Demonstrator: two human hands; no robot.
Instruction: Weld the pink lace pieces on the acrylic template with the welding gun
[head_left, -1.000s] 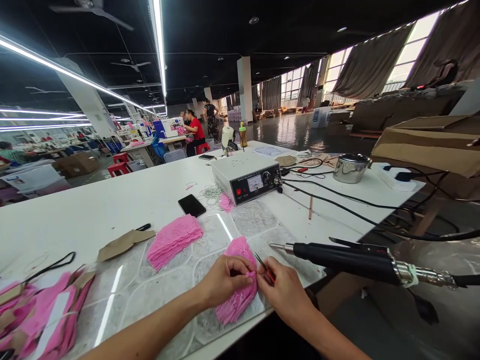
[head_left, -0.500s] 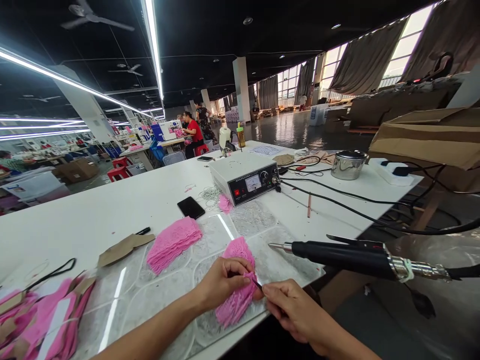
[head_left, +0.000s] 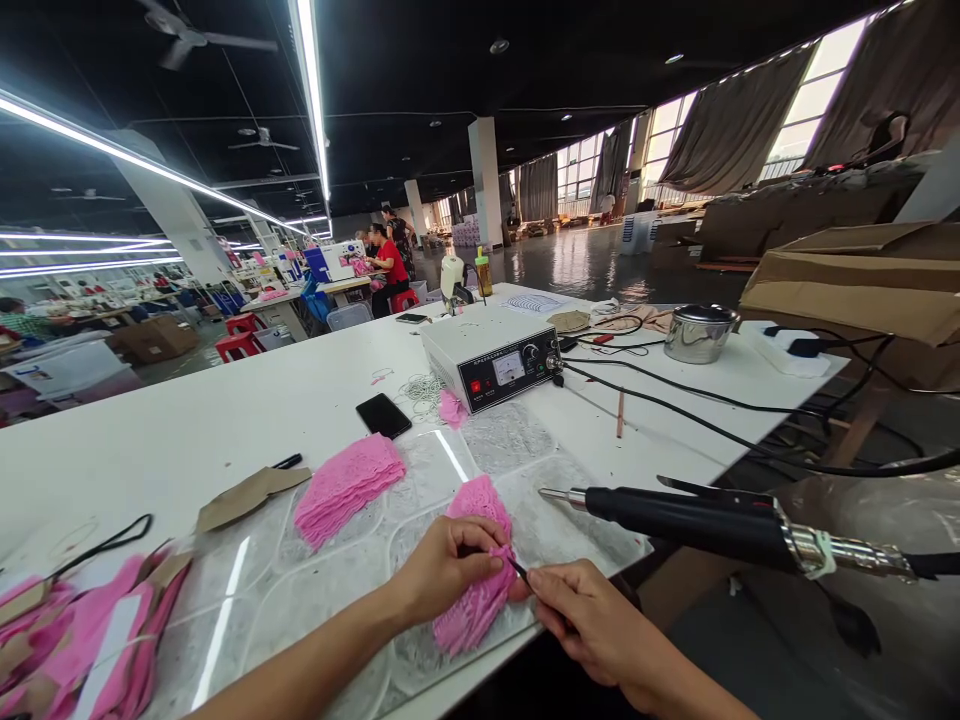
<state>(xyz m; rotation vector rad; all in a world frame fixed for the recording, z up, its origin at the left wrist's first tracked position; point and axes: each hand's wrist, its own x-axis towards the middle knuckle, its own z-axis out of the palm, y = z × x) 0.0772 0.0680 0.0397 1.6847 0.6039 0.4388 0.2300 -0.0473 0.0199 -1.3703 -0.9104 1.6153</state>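
Note:
Near the table's front edge lies a pink lace piece [head_left: 471, 610] on a clear plastic mat. My left hand [head_left: 455, 565] is closed on it, pinching a gathered bit of the lace between thumb and fingers. A slim dark tool, perhaps tweezers [head_left: 518, 570], is pinched in my right hand [head_left: 581, 610]; its tip meets the lace beside my left fingertips. Its far end is hidden in my palm. To the right, a black handpiece [head_left: 682, 518] with a pointed metal tip is held above the mat. Left of my hands sits a stack of pink lace pieces [head_left: 349, 488].
Behind the mat [head_left: 315, 610] stand a control box [head_left: 491, 365] with a lit red switch and a black phone [head_left: 383, 414]. Cables [head_left: 675, 388] run right, past a metal tin [head_left: 700, 335]. Bundled pink pieces [head_left: 112, 640] lie at left, near a brown paper pattern [head_left: 251, 495].
The view has shifted very slightly. Both hands keep their hold, with the dark tool's tip still at the lace; little else differs.

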